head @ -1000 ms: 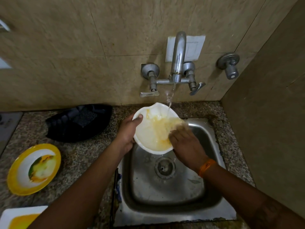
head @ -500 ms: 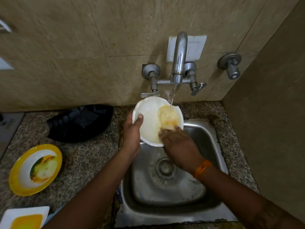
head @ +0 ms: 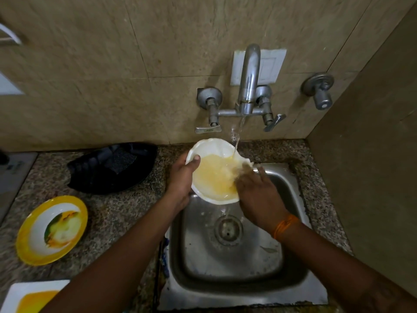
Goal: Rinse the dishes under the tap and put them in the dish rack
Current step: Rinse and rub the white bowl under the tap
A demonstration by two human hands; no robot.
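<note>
A white bowl (head: 209, 150) smeared with yellow residue is tilted over the steel sink (head: 291, 193), under the running tap (head: 248, 80). My left hand (head: 180, 179) grips its left rim, thumb over the edge. My right hand (head: 257, 193) lies inside the bowl at its right side, fingers spread and blurred, rubbing the wet yellow surface. Yellowish water pours from the bowl toward the drain (head: 228, 230). A black dish rack (head: 112, 168) stands on the counter to the left of the sink.
A yellow-rimmed plate (head: 52, 229) with food residue lies on the granite counter (head: 117, 218) at left. A white square plate (head: 29, 297) with yellow sauce sits at the bottom left corner. A second valve (head: 320, 91) juts from the wall at right.
The bowl has tipped a little flatter, with more yellow water spread across it. My right hand has slid toward the bowl's right rim. My left hand keeps its hold.
</note>
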